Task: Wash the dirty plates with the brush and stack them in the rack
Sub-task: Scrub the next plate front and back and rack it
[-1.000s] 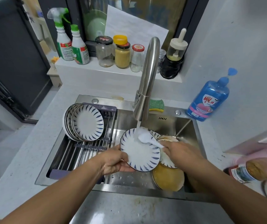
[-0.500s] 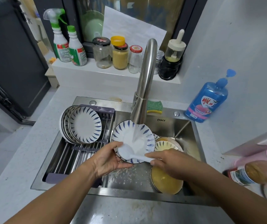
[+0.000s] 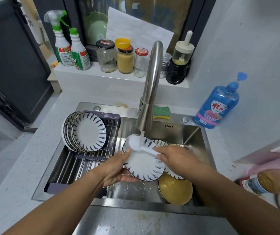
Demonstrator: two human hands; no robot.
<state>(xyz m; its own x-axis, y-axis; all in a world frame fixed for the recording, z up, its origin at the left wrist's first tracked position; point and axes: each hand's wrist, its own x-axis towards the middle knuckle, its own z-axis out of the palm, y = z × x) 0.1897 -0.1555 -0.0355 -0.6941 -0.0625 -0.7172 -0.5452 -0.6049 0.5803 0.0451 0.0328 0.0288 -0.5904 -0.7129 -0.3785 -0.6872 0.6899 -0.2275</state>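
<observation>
Rack (image 3: 78,167) lies left of the plate (image 3: 142,165) the left hand (image 3: 117,168) grips; the right hand (image 3: 174,160) holds the brush (image 3: 134,143).

Blue-patterned plate (image 3: 142,164) tilted, white brush (image 3: 135,144) at its top edge, stacked plates (image 3: 89,133) upright in rack (image 3: 78,165)

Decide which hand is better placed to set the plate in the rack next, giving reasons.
Left. The left hand holds the plate and is nearer the rack; the right hand holds the brush.
</observation>
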